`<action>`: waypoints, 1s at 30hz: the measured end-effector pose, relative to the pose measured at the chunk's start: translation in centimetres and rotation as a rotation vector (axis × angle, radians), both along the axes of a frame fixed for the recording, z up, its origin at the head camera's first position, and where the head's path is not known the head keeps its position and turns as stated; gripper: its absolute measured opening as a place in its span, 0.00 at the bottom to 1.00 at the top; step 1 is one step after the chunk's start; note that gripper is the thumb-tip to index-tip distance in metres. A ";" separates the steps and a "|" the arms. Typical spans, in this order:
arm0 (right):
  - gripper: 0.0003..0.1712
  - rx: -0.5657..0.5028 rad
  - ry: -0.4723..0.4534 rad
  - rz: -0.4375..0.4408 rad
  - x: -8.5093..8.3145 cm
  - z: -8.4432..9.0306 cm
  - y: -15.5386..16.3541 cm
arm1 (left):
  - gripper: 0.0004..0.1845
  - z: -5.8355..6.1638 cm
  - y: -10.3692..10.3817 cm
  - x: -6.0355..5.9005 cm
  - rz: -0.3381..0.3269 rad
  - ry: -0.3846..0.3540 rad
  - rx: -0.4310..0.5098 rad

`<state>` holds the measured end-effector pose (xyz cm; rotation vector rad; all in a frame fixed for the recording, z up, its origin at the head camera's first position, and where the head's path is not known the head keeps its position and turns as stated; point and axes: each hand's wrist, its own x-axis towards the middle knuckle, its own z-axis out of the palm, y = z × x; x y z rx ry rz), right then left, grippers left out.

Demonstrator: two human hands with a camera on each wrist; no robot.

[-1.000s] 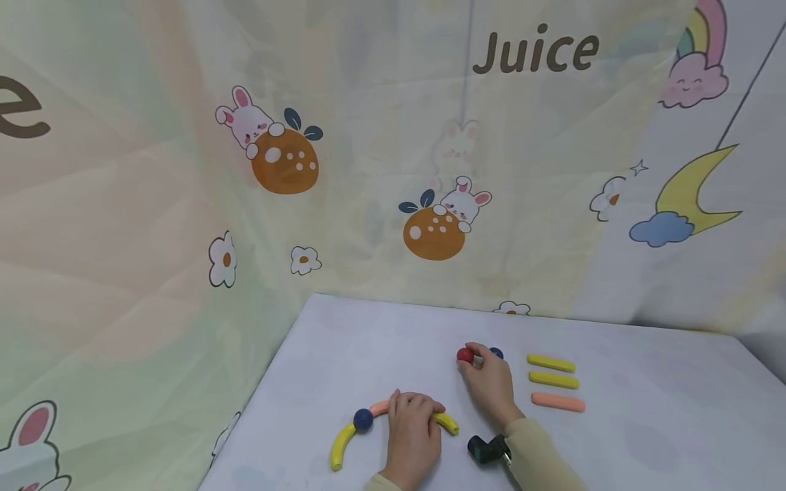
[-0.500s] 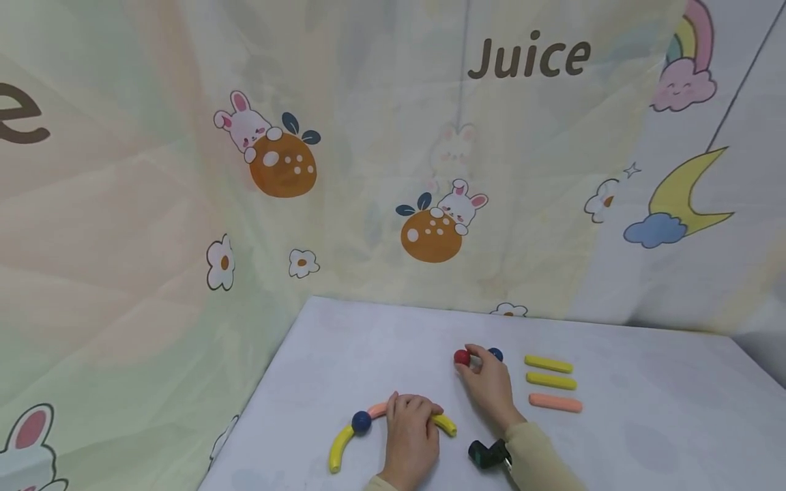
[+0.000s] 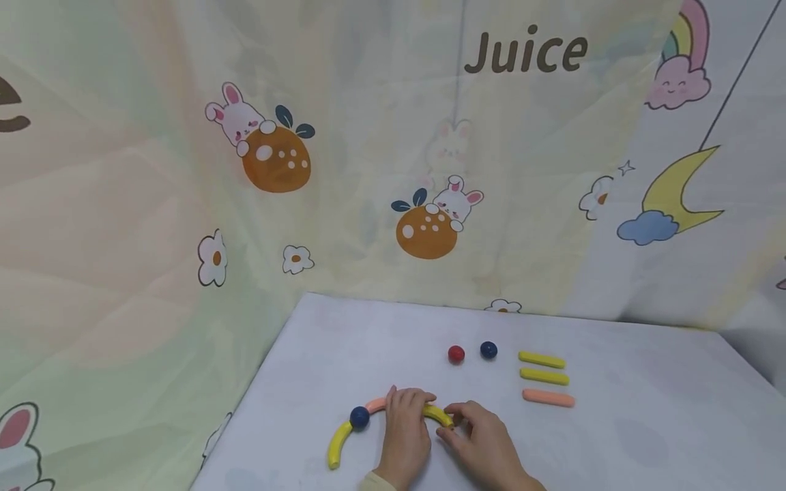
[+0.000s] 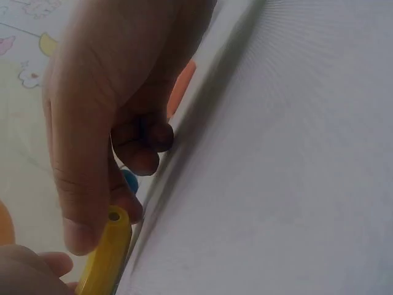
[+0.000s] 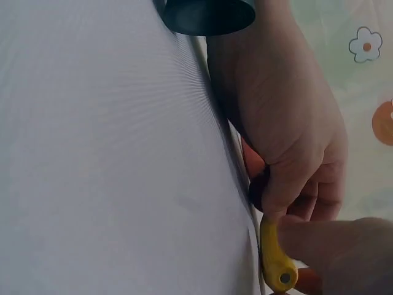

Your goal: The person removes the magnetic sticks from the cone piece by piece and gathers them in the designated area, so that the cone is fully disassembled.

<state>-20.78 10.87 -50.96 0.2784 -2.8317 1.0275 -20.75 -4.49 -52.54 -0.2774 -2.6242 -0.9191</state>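
Right now the yellow curved stick (image 3: 439,415) sits at the right end of the arc (image 3: 368,423) near the table's (image 3: 645,423) front edge, the right hand (image 3: 482,447) pinching its tip, the left hand (image 3: 405,426) curled over the joint. Best, I'd judge, to keep that joint pressed while nudging gently. Smooth, glossy rods; round blue ball (image 3: 359,417).

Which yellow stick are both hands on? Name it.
The curved yellow stick at the arc's right end, between left hand and right hand; the straight yellow sticks lie untouched.
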 end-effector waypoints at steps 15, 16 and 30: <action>0.10 0.125 0.045 -0.235 -0.2 -0.2 1.5 | 0.18 0.9 0.4 0.5 0.087 0.062 -0.099; 0.10 0.119 0.038 -0.240 -0.2 -0.2 1.6 | 0.17 0.9 0.5 0.5 0.089 0.064 -0.106; 0.13 0.016 -0.019 -0.365 0.5 -0.4 5.5 | 0.16 1.0 0.9 0.6 0.142 0.026 -0.099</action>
